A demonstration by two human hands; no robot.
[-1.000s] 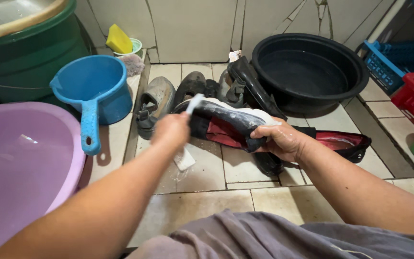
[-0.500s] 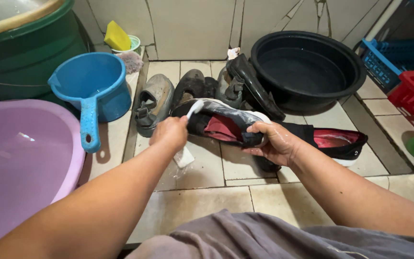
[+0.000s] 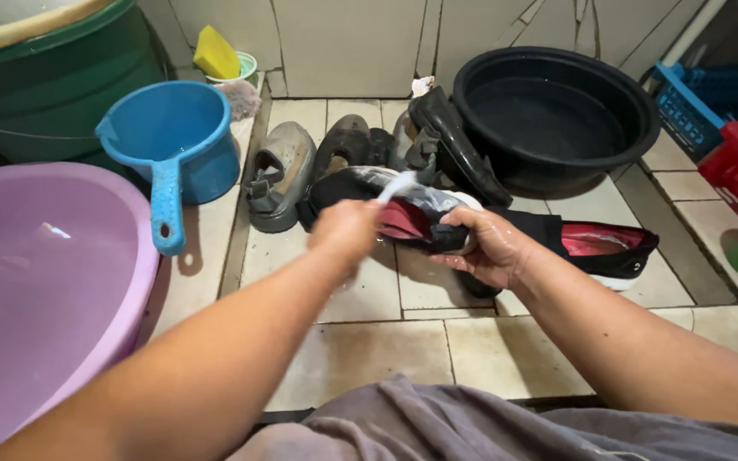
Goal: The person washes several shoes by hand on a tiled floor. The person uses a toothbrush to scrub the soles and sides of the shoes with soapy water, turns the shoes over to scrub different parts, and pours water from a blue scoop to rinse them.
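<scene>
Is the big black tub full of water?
No. The black tub looks nearly empty: its inner wall and bottom show, maybe just wet.

Soapy black shoe (image 3: 403, 209), red-lined, held tilted

A single head-worn camera looks steeply down, close over the person's forearms. It faces a tiled floor (image 3: 403, 341) and wall.

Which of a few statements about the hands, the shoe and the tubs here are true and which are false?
1. The right hand grips a black shoe with red lining. True.
2. The left hand is empty. False: it holds a white brush.
3. The blue dipper stands beside the purple basin. True.
4. The black basin is stacked inside the purple one. False: it sits apart, by the wall.
</scene>
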